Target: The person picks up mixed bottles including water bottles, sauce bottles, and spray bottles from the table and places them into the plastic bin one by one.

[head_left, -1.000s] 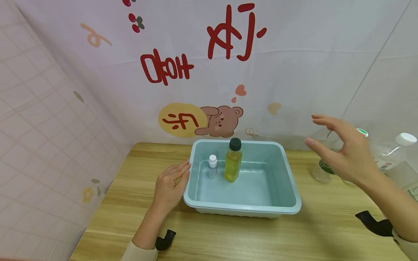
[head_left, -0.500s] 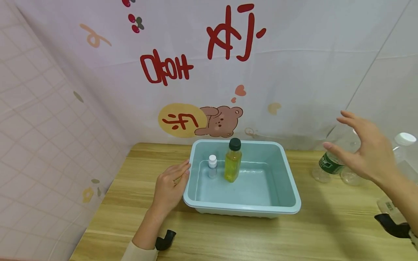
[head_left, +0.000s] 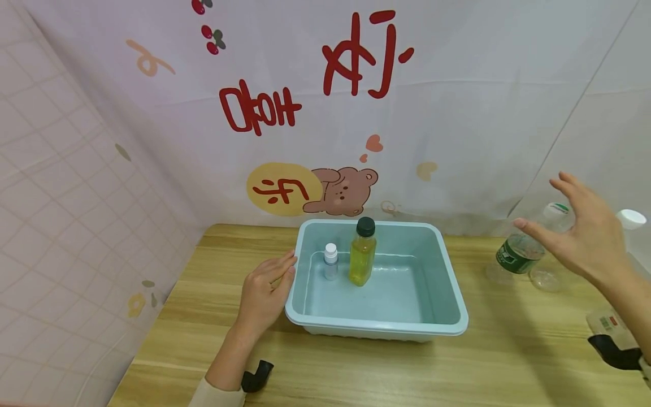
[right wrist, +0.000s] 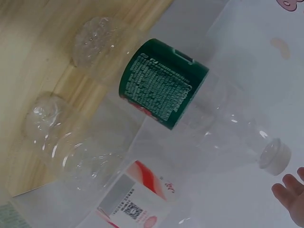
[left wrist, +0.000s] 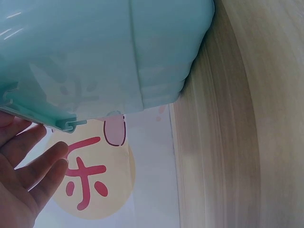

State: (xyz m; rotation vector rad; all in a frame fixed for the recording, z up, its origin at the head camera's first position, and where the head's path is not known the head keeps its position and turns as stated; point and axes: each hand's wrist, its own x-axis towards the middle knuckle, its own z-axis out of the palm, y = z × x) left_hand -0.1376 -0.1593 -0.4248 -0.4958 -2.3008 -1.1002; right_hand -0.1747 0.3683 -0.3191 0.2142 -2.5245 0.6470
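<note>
A pale blue plastic basin (head_left: pixel 376 327) stands on the wooden table. Inside it are an upright bottle of yellow liquid (head_left: pixel 361 261) with a black cap and a small clear bottle (head_left: pixel 331 267) with a white cap. My left hand (head_left: pixel 267 288) touches the basin's left rim, its fingers nearly straight. Over at the right, my right hand (head_left: pixel 590 234) is in the air with thumb and fingers spread, holding nothing. Close to it is a clear plastic bottle with a green label (right wrist: pixel 164 83). Beside that stands another clear bottle with a red and white label (right wrist: pixel 137 197).
A further clear bottle with a white cap (head_left: pixel 632 219) is at the far right, partly hidden by the right hand. Behind the table hangs a white printed cloth (head_left: pixel 458 113). A tile-patterned cloth (head_left: pixel 61 198) borders the left side.
My right hand has moved to the right, away from the basin and toward the clear bottles, slowing in the last half second. The left hand and the basin have stayed in place.
</note>
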